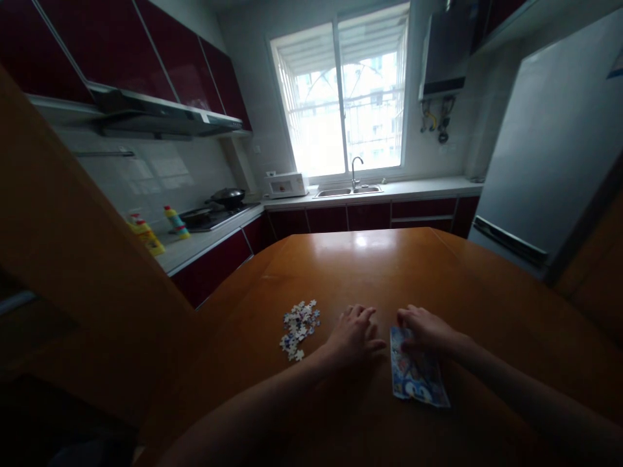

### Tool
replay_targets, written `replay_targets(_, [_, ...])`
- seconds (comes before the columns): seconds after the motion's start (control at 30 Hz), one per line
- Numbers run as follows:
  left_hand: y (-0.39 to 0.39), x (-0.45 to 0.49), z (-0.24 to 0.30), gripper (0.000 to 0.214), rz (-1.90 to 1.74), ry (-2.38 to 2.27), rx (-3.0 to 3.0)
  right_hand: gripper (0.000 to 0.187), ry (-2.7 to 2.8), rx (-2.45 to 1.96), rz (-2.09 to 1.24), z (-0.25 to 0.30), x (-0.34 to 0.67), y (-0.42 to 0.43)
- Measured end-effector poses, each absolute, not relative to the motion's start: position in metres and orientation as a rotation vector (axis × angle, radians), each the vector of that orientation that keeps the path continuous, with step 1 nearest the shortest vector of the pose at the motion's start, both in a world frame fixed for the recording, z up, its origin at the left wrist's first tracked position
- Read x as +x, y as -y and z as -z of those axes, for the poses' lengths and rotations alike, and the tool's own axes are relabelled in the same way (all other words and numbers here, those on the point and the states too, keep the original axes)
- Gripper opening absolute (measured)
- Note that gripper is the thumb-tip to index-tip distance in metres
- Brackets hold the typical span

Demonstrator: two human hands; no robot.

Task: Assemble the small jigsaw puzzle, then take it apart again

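A small heap of loose jigsaw puzzle pieces [299,327], white and bluish, lies on the brown wooden table [360,269]. Just right of the heap is my left hand [355,334], low over the tabletop, its fingers apart and nothing in them. My right hand [426,331] has its thumb and fingers at the top end of a blue printed packet [418,383] with a cartoon picture. The packet's upper right part is hidden under that hand. Its lower edge looks uneven and points toward me.
Beyond the table, a counter carries a sink with a tap [357,174] and a white microwave [286,185]. On the left are a stove with a wok [228,196] and yellow bottles [148,237]. A fridge [549,143] stands at the right.
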State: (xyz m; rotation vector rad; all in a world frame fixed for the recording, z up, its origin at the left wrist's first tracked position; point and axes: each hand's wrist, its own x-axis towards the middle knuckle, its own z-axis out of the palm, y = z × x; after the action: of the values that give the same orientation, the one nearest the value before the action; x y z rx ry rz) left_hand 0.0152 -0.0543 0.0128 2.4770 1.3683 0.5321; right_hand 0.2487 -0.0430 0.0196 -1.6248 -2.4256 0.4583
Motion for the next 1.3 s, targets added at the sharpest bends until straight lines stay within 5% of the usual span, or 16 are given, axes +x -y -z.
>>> replay_targets(0.07, [0.059, 0.018, -0.012, 0.07, -0.518, -1.345, 2.464, 0.04, 2.478, -1.71, -0.515, -0.022, 0.253, 0.047])
replay_targets(0.27, [0.052, 0.026, -0.004, 0.059, -0.663, -1.171, 2.067, 0.007, 2.347, -1.506, -0.74, -0.022, 0.239, 0.039])
replay_targets(0.47, [0.047, -0.004, -0.02, 0.063, -0.873, -1.032, 1.772, 0.019, 1.85, -1.197, -0.804, -0.028, 0.199, 0.043])
replay_targets(0.87, [0.023, -0.252, -0.044, 0.062, -0.589, -2.154, 1.781, 0.025, 1.91, -1.332, -0.657, 0.018, 0.224, 0.036])
replay_targets(1.03, [0.033, -0.192, -0.035, 0.056, -0.697, -2.33, 2.16, 0.028, 1.929, -1.36, -0.565, 0.019, 0.231, 0.04])
replay_targets(1.13, [0.04, -0.11, -0.03, 0.053, -0.764, -1.913, 2.5, 0.038, 1.967, -1.415, -0.385, 0.017, 0.236, 0.043])
replay_targets(1.3, [0.048, 0.011, -0.012, 0.065, -0.367, -1.423, 2.604, 0.057, 2.06, -1.62, -0.233, 0.02, 0.234, 0.055])
